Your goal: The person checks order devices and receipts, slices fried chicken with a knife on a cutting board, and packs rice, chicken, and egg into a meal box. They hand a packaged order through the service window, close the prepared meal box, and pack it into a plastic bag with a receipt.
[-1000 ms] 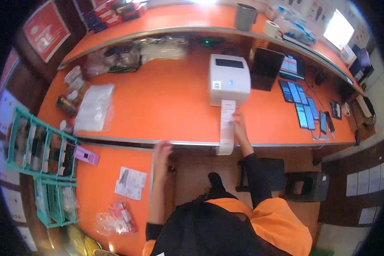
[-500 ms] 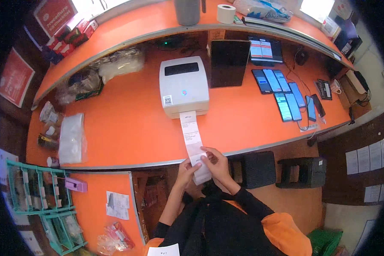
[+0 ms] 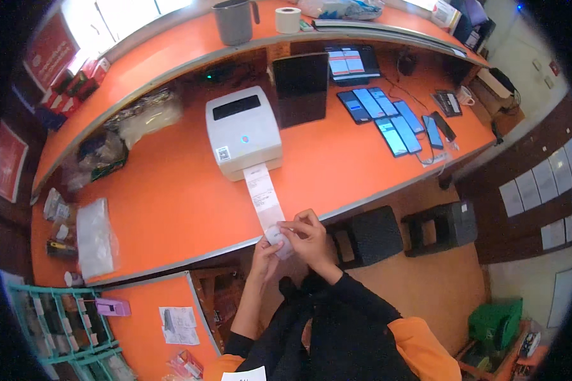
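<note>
A white label printer [image 3: 244, 136] on the orange counter feeds out a strip of printed labels [image 3: 262, 192] that runs toward me past the counter's front edge. Its near end is bent up between my hands. My left hand [image 3: 264, 259] grips that end from the left side, thumb on top. On the other side, my right hand [image 3: 310, 244] pinches the paper with thumb and forefinger. The strip still joins the printer's slot.
Several lit phones [image 3: 388, 120] lie at the right of the counter, near a dark upright screen [image 3: 300, 90]. Clear plastic bags [image 3: 95, 238] lie on the left. Two black stools [image 3: 370, 236] stand under the right edge. A teal rack [image 3: 60, 317] is at lower left.
My view has turned, so the counter sits farther left. The strip's end, which hung below my hands, is now gathered up between them. My right fingers have shifted to a pinch.
</note>
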A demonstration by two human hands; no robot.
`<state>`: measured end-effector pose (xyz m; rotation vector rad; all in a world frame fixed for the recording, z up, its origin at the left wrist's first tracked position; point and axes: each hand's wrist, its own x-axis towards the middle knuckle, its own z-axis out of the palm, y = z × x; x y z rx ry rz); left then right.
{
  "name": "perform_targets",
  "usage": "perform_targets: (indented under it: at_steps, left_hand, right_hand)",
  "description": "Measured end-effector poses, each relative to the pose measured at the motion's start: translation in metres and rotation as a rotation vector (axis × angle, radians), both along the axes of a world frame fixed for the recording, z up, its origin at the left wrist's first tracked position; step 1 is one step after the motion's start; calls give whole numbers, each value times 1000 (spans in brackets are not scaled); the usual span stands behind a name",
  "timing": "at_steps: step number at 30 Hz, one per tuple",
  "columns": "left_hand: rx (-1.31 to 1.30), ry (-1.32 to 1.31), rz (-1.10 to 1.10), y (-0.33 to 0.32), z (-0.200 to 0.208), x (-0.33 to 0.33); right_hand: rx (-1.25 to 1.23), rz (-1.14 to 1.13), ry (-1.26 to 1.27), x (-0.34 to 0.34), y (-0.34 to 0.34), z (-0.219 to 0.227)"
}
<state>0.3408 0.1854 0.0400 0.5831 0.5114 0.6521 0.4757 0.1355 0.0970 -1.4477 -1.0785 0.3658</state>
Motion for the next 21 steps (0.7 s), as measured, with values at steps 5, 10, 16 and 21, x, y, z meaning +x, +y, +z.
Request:
perform_targets:
  at_steps: [5,10,16,21]
  left_hand:
    - [2,100,44,3,13,2]
    - [63,164,105,5,19,12]
    - [9,208,198,-10,23,19]
    - [-8,239,206,-24,17,18]
  right_hand:
    - [-94,20,61,5,3,7]
    - [-57,130,46,22,16,11]
    - [7,187,-82,36,13,10]
    - [136,282,-172,50,14,-3]
